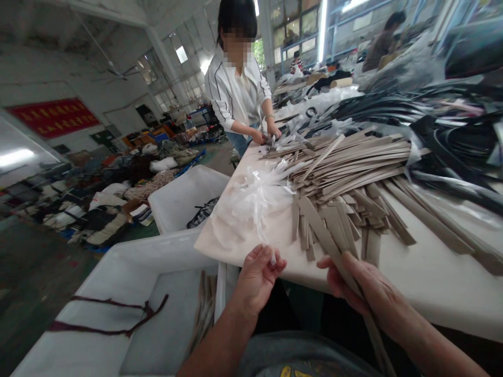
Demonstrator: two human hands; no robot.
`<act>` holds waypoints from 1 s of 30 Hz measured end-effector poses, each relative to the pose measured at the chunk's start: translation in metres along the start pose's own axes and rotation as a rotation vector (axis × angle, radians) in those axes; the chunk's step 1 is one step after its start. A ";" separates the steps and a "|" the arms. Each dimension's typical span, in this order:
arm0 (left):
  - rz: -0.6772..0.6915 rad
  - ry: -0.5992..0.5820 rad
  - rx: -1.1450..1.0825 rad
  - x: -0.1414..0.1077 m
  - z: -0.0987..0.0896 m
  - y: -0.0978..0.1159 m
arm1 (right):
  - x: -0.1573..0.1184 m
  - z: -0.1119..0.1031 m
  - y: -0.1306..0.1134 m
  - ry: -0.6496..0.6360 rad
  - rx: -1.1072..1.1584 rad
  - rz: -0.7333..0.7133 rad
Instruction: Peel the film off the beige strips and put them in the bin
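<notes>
At the table's near edge my left hand is closed in a pinch on a thin white plastic strip. That strip runs up into a loose pile of white plastic strips. My right hand is closed around a long grey-brown strap, which slants from the stacked straps down past my wrist. Just beyond it lies a heap of similar grey-brown straps, some in long bundles and others fanned out in short ends.
A pale table spreads ahead, with black straps at right. White bins stand at left, the nearer holding strips and a dark cord. Across the table a person in a white jacket works with both hands. Piled goods cover the floor.
</notes>
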State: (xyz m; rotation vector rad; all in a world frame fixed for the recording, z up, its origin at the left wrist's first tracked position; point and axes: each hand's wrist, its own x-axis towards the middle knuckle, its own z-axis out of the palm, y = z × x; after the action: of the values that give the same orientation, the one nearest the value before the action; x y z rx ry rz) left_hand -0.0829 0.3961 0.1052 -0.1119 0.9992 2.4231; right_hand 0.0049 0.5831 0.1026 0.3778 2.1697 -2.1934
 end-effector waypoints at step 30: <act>0.119 -0.052 0.179 0.008 0.026 -0.025 | -0.024 0.007 0.024 -0.053 -0.371 -0.092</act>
State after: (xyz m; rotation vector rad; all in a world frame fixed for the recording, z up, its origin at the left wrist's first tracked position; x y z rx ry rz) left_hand -0.0747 0.4319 0.1058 0.0743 1.2236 2.4147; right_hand 0.0320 0.5724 0.0837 0.2027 2.5367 -1.7555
